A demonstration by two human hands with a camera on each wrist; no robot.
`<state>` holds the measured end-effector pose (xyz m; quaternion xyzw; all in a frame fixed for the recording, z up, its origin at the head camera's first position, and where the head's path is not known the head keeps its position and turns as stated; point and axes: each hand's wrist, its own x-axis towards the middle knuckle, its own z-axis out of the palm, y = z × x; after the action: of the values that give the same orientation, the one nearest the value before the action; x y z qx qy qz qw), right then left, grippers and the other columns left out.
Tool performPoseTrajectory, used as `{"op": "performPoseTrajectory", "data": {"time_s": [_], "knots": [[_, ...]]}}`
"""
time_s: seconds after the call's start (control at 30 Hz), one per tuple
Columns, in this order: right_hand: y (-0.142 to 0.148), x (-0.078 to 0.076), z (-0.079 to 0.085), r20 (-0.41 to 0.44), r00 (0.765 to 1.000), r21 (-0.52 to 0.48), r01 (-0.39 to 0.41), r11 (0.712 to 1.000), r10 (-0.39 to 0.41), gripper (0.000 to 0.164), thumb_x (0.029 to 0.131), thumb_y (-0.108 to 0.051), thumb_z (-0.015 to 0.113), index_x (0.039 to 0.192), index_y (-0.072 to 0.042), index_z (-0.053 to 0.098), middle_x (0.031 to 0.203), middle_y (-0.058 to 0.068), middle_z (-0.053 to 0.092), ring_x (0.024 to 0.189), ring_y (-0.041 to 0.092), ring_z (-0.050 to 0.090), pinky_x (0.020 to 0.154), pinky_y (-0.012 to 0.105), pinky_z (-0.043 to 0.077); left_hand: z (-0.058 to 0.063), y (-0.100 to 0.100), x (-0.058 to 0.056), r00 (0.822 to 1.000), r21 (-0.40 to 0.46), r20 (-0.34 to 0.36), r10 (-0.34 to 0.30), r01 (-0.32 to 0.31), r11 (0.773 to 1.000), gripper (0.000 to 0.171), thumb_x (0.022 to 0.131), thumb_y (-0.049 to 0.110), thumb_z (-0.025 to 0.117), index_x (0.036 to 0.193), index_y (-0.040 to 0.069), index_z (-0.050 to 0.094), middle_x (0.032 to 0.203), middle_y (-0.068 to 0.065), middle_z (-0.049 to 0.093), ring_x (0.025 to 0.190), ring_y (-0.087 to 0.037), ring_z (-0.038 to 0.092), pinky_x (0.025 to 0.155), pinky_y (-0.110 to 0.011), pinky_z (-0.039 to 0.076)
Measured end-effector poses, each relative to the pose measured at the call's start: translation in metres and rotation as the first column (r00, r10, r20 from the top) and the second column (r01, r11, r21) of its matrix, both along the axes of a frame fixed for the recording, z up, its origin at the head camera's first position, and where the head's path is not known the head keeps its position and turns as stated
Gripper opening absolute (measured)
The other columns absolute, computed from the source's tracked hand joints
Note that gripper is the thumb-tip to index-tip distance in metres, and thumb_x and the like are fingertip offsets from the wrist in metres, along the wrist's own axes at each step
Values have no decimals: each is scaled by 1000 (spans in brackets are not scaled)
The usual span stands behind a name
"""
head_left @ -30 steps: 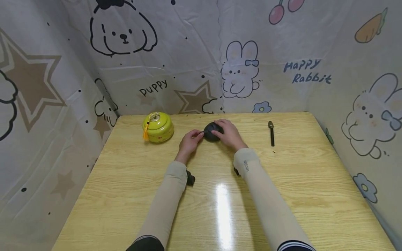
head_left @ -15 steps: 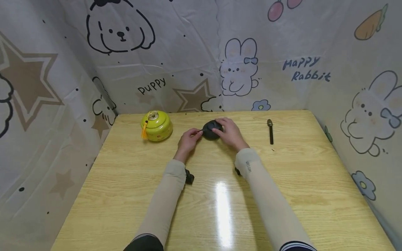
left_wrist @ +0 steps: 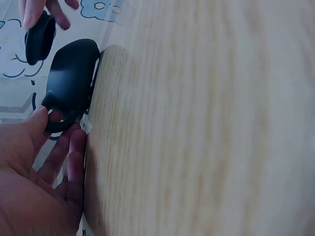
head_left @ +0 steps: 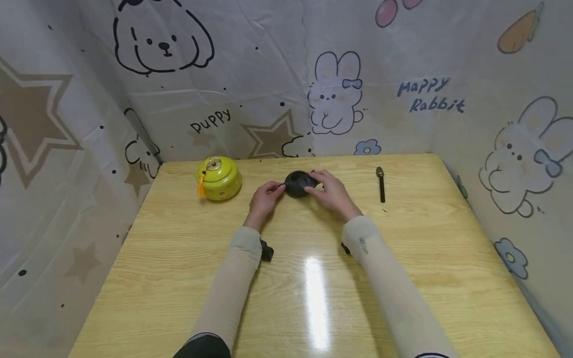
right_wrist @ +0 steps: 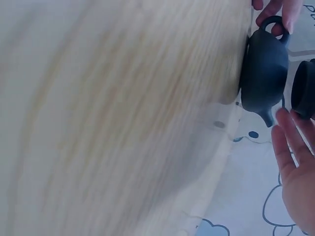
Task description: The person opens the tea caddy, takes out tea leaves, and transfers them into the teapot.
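A black lid [left_wrist: 39, 39] has lifted off the black teapot [head_left: 292, 185] since the earlier frame. From left, a covered yellow-green jar [head_left: 219, 180] with an orange tassel stands left of the teapot; a person's left hand [head_left: 264, 199] pinches the teapot's handle; the pot sits on the wooden table [head_left: 188, 278], its contents apparently too dark to read; the right hand [head_left: 333, 196] grips the lid just above the pot; a dark-handled utensil [head_left: 381, 185] lies well right of the teapot.

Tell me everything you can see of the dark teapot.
The teapot looks smooth and black, possibly ceramic: a rounded body, a loop handle and, opposite, a short tapering spout. It is upright near the far edge of the table, its lid off, held in the right hand; the left hand pinches the handle.
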<state>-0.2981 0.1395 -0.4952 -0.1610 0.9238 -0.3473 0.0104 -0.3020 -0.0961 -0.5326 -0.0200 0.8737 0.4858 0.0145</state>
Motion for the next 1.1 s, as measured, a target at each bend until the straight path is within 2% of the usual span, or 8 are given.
{"op": "performPoseTrajectory", "data": {"time_s": [0.1, 0.2, 0.37, 0.7, 0.9, 1.1], "knots": [[3, 9, 3, 19, 1000, -17, -7, 1000, 7, 59, 102, -37, 67, 152, -10, 52, 150, 12, 53, 118, 31, 61, 98, 46, 54, 1, 0, 0, 1000, -12, -3, 0, 0, 1000, 36, 102, 45, 64, 123, 18, 74, 123, -6, 73, 123, -28, 62, 107, -48, 44], [7, 16, 6, 26, 999, -42, -18, 999, 19, 57, 101, -35, 68, 151, -10, 54, 143, 11, 57, 108, 28, 62, 93, 43, 55, 1, 0, 0, 1000, -14, -6, 4, -4, 1000, 35, 102, 45, 64, 123, 18, 74, 123, -6, 73, 124, -28, 63, 107, -48, 45], [19, 29, 8, 42, 999, -77, -22, 997, 25, 55, 100, -33, 71, 149, -10, 57, 138, 10, 60, 106, 25, 62, 91, 42, 54, 3, 2, 0, 1000, 2, -7, -3, 3, 1000, 35, 102, 44, 64, 122, 17, 75, 123, -7, 73, 123, -29, 63, 107, -49, 44], [32, 55, 14, 52, 997, -68, -52, 996, 56, 52, 96, -26, 76, 143, -7, 62, 131, 13, 65, 99, 26, 60, 85, 39, 51, 3, -4, 1, 1000, -11, 9, 11, -11, 1000, 36, 102, 45, 64, 124, 18, 74, 123, -6, 72, 121, -29, 62, 105, -48, 45], [38, 66, 12, 30, 996, -38, -87, 996, 88, 51, 94, -25, 78, 140, -5, 64, 124, 13, 67, 97, 24, 61, 83, 37, 51, 4, -6, 2, 1000, 22, 2, 4, -4, 1000, 37, 103, 44, 64, 123, 15, 74, 123, -9, 71, 121, -29, 62, 105, -48, 45], [50, 83, 8, 55, 994, -23, -98, 995, 99, 51, 94, -25, 79, 139, -5, 65, 123, 12, 68, 95, 22, 61, 80, 35, 51, 1, -2, 0, 1000, -2, 7, -9, 9, 1000, 37, 102, 47, 64, 123, 18, 74, 125, -7, 71, 124, -27, 61, 108, -47, 44]]}}
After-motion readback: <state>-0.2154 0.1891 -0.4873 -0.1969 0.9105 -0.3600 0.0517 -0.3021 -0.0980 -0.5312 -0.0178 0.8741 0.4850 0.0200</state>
